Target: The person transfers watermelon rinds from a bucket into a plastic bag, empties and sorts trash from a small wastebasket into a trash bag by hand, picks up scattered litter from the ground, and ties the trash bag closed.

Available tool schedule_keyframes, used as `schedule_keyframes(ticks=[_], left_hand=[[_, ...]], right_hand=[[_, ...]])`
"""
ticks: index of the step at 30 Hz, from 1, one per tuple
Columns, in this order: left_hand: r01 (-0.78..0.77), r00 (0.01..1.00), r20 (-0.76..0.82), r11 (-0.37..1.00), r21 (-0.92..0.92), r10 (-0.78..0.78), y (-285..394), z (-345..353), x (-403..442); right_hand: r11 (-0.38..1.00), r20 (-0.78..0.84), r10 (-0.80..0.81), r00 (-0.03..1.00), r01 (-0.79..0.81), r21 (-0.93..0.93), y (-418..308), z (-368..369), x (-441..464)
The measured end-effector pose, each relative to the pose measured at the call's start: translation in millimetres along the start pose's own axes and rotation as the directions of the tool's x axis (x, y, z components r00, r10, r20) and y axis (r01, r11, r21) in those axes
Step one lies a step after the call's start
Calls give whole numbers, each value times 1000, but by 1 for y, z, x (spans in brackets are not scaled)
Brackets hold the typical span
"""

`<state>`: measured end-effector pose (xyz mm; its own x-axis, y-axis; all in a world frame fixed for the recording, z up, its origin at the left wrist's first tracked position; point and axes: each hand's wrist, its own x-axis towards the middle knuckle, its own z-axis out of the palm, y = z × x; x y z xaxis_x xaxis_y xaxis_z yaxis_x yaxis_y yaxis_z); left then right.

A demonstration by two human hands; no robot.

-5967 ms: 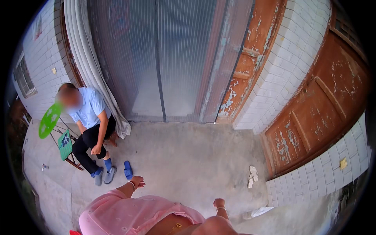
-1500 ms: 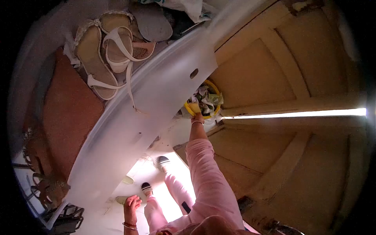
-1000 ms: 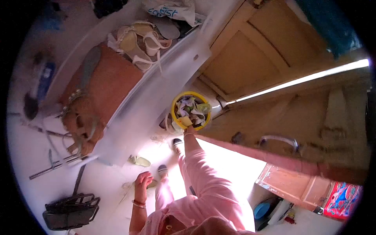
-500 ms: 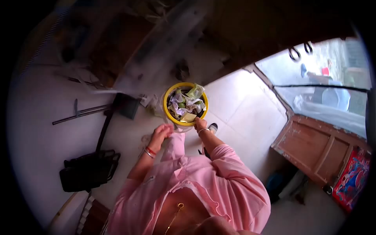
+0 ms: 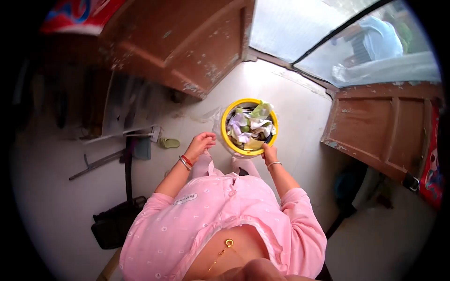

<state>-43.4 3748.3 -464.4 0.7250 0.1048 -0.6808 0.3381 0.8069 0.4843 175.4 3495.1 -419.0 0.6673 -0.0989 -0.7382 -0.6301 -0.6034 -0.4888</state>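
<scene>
My right hand [image 5: 269,153] grips the yellow rim of a trash bin [image 5: 223,125], its fingers closed over the near right edge. A clear plastic liner hangs out around the bin. Inside lie crumpled wrappers and tissues [image 5: 240,126], a green plastic wrapper [image 5: 261,110], round green pieces and a yellowish flat piece [image 5: 253,144]. To the left of the bin, apart from its rim, my left hand [image 5: 202,142] is held in the air with fingers loosely bent and nothing visible in them.
Ahead is a doorway between two worn brown door panels [image 5: 206,51] [image 5: 370,122]. Beyond it, through a clear sheet, a person in a light blue top [image 5: 382,40] is visible. On the left floor are a green slipper [image 5: 169,143], a dustpan [image 5: 141,149] and a black object [image 5: 112,227].
My view has turned right, so the doorway now lies ahead. The bin has come along in my right hand. My left hand stays beside it, still apart from the rim.
</scene>
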Motion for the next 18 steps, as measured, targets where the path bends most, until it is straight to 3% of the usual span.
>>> schedule_keyframes(ticks=[2, 6, 9, 12, 13, 15, 18], left_hand=[[-72, 993, 104, 983, 168, 55, 5, -16, -35], [-258, 963, 168, 900, 352, 211, -68, 2, -103], [-230, 973, 96, 928, 293, 210, -69, -51, -133], [-339, 938, 79, 852, 400, 336, -36, -45, -187], [-419, 903, 75, 827, 374, 424, -26, -35, -185], [-662, 708, 137, 582, 473, 693, -5, -16, -184], [-796, 434, 195, 273, 540, 880, 27, 50, -228]], right_hand=[[990, -54, -75, 996, 81, 117, 8, 9, -31], [935, -169, -220, 961, 257, 246, 61, -74, -69], [891, -242, -265, 934, 333, 310, 70, -56, -106], [850, -235, -313, 920, 382, 364, 49, -71, -160], [832, -238, -346, 908, 413, 369, 41, -79, -166], [809, -247, -384, 890, 453, 375, 38, -85, -181], [814, -249, -400, 882, 467, 346, 39, -92, -189]])
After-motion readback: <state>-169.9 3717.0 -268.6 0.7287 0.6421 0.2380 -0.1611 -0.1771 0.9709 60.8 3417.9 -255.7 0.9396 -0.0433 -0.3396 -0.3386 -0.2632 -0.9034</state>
